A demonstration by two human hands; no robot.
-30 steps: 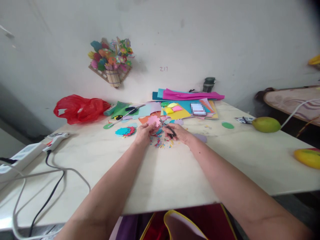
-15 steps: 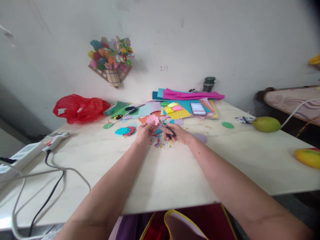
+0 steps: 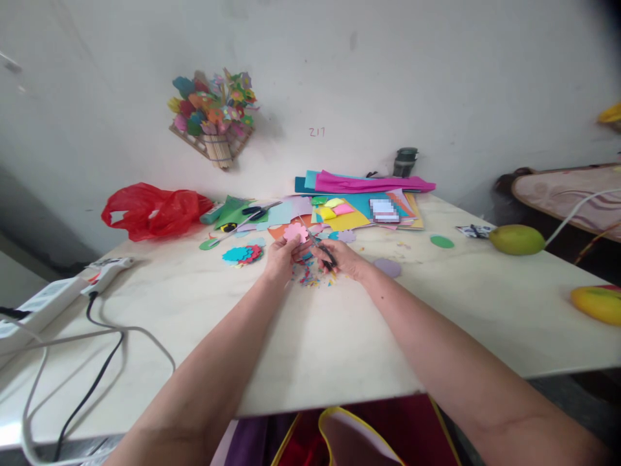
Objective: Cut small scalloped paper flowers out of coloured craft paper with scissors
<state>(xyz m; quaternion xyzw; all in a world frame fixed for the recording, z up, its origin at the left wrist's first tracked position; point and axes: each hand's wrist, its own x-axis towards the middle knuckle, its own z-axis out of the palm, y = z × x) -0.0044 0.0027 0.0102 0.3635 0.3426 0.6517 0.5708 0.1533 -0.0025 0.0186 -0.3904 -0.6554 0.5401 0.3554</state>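
Pinched in my left hand [image 3: 282,255] is a pink paper flower [image 3: 295,233] with a scalloped edge. My right hand [image 3: 342,257] is closed round a pair of scissors [image 3: 328,256] with dark handles, its blades close to the flower's right edge. Small coloured paper clippings [image 3: 310,277] lie on the table below both hands. To the left sits a stack of scalloped blue and red paper flowers [image 3: 237,254]. A lilac paper disc [image 3: 387,268] lies just right of my right wrist, and a lilac scalloped piece [image 3: 346,236] lies behind the hand.
Coloured sheets [image 3: 359,217] and a pink roll [image 3: 373,182] lie along the wall, with a second pair of scissors [image 3: 255,212] at left. A red plastic bag [image 3: 158,210], power strip [image 3: 46,301], green disc [image 3: 442,241] and mango [image 3: 517,240] stand farther out.
The scissors in my right hand have turned slightly, their handles looking closer together. My left hand holds the pink flower in nearly the same place.
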